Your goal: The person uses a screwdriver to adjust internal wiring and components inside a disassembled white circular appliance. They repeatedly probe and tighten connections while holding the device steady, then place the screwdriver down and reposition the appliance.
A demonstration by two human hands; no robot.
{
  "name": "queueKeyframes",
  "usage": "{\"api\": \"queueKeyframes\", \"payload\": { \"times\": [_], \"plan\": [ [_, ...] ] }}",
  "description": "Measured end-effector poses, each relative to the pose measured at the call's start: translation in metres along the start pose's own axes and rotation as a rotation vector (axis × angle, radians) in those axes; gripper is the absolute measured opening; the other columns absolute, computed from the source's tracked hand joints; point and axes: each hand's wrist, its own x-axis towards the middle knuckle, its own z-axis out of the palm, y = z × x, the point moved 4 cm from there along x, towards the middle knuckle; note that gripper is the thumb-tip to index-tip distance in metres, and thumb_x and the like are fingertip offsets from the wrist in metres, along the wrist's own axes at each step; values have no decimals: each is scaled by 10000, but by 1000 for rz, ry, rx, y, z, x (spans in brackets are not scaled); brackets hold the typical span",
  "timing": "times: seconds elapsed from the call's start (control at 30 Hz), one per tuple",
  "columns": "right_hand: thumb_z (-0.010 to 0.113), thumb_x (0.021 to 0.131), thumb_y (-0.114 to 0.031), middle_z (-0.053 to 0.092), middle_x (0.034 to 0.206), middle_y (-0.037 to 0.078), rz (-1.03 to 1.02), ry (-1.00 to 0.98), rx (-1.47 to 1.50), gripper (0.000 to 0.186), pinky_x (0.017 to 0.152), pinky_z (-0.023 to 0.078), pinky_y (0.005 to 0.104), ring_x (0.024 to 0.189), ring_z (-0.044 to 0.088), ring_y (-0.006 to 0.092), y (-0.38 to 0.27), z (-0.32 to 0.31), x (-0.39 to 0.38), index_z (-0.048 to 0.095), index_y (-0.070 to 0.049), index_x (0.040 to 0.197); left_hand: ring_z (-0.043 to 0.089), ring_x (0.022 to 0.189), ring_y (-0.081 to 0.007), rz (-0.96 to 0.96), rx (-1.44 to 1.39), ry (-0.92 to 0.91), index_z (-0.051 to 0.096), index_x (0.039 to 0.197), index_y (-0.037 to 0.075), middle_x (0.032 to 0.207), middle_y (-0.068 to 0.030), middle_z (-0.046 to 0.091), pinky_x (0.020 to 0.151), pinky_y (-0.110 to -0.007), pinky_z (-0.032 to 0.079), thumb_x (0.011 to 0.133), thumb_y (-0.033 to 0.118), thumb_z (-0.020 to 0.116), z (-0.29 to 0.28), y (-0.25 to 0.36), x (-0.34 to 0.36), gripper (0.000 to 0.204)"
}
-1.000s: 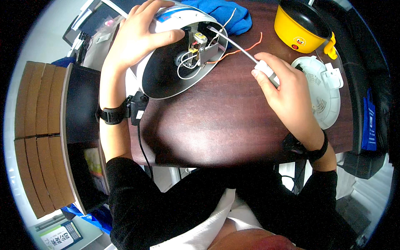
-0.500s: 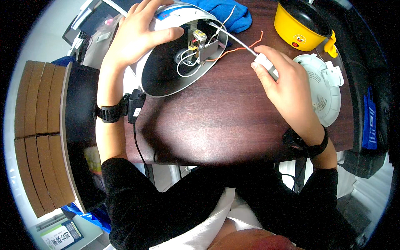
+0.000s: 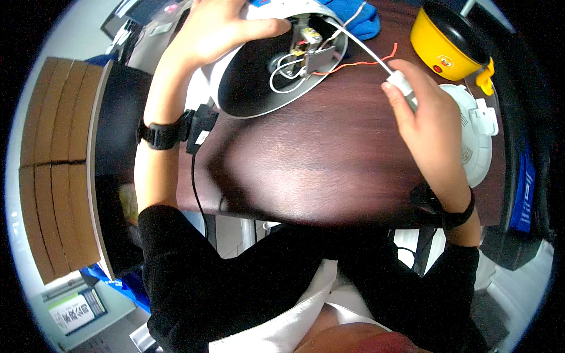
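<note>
My left hand point(image 3: 212, 32) grips the top-left of a white oval appliance housing point(image 3: 210, 82), its thumb stretched over the dark open interior. Exposed inside are a small mechanism point(image 3: 309, 36), a metal bracket point(image 3: 321, 59) and looped white wire point(image 3: 273, 88), with an orange wire point(image 3: 371, 63) trailing out to the right. My right hand point(image 3: 426, 117) is closed on the pale handle of a screwdriver point(image 3: 365, 45), whose long shaft reaches the housing's upper right rim; its tip is too small to make out. A white plastic cover point(image 3: 478, 156) lies beside that hand, partly hidden.
A yellow pot point(image 3: 441, 47) stands at the back right; a blue cloth point(image 3: 362, 23) lies behind the housing on the dark wooden table point(image 3: 294, 165). Stacked cardboard point(image 3: 56, 170) stands beside a dark shelf at left, a black box point(image 3: 518, 247) at right.
The view has shifted slightly, so the housing and hands sit further right in the picture and the housing higher. Both hands keep their holds, the screwdriver still angled into the housing's rim.
</note>
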Motion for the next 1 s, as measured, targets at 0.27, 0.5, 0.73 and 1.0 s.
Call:
{"api": "queueKeyframes", "payload": {
  "times": [0.27,0.5,0.73,1.0],
  "plan": [
    [676,910,-248,704,954,173,50,-40,127,277,732,534,423,855,687,355,1,3,1,642,-63,1114,517,1122,-360,12,-15,-14,574,1205,-18,1186,-227,561,973,-471,411,692,547,662,-3,3,0,768],
    [731,877,-261,717,859,170,203,-46,431,286,682,544,365,777,720,304,13,22,2,689,-45,1059,506,1113,-353,14,33,-45,556,1227,-39,1165,-220,540,954,-470,422,690,550,647,0,-3,1,802],
    [701,919,-258,692,805,47,356,-200,825,294,541,488,286,603,624,125,18,39,-2,673,-16,1083,493,1121,-359,24,85,-14,536,1236,-57,1200,-229,517,964,-490,416,694,577,618,1,-10,-6,838],
    [606,992,-260,589,872,16,667,-399,1341,259,375,331,201,517,483,49,3,42,-6,623,-42,1131,480,1144,-364,-69,74,-45,532,1241,-49,1209,-229,511,978,-508,401,676,585,617,-4,0,-8,853]
  ]
}}
